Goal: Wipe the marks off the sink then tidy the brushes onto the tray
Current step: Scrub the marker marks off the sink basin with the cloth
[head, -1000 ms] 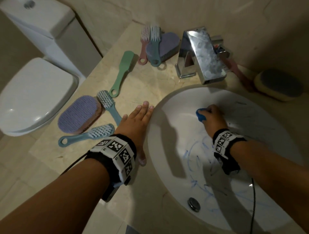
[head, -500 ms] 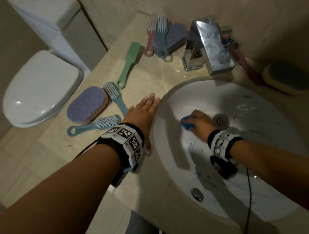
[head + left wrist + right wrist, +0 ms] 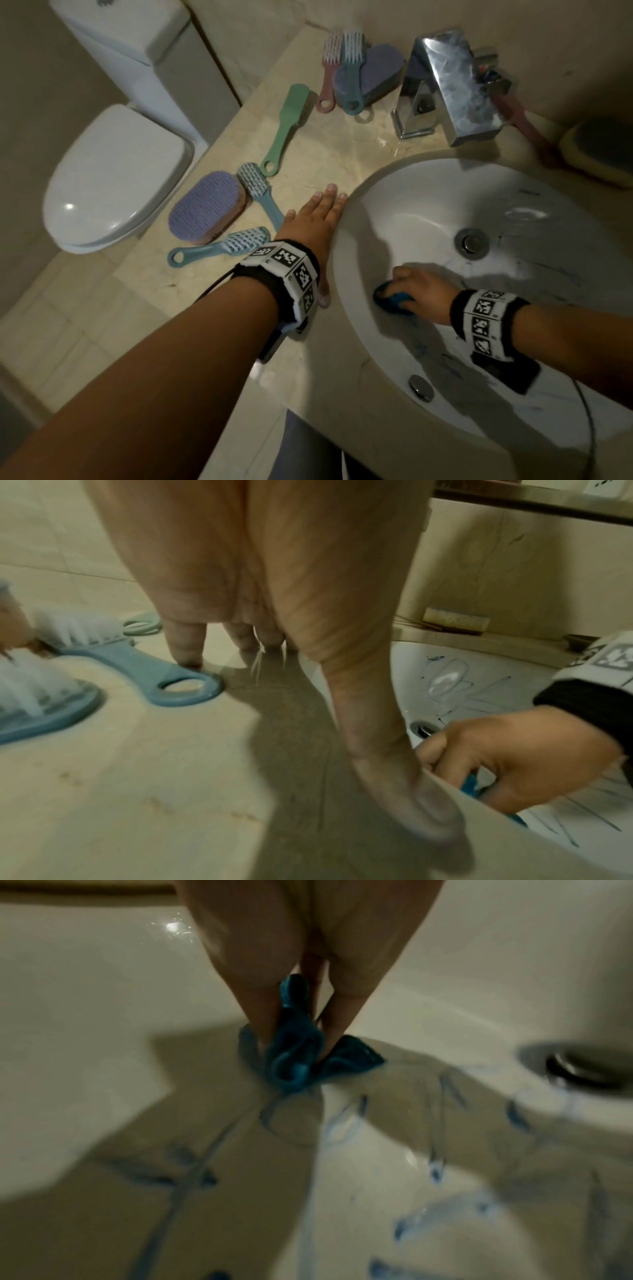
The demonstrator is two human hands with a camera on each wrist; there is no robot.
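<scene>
The right hand (image 3: 419,291) pinches a small crumpled blue cloth (image 3: 393,300) between thumb and fingers and presses it against the near-left inner wall of the round white ceramic sink (image 3: 428,202). The blue and dark pen marks (image 3: 445,1213) that remain lie mostly on the near side of the bowl, under and right of this wrist, with fainter strokes on the far right wall; so the coming strokes probably run toward the person and rightward, away from the chrome drain (image 3: 471,242). The left hand (image 3: 313,226) lies flat and spread on the beige stone counter (image 3: 342,150), fingers pointing away, thumb along the sink rim, bracing.

The scattered long-handled plastic brushes all lie left of the sink, nearer the left hand: a blue brush (image 3: 219,248) just beside its wrist, another blue brush (image 3: 262,197) with its handle end at the fingertips, and a green brush (image 3: 286,128) farther off. No tray can be identified for certain. The bowl holds only the cloth and hand.
</scene>
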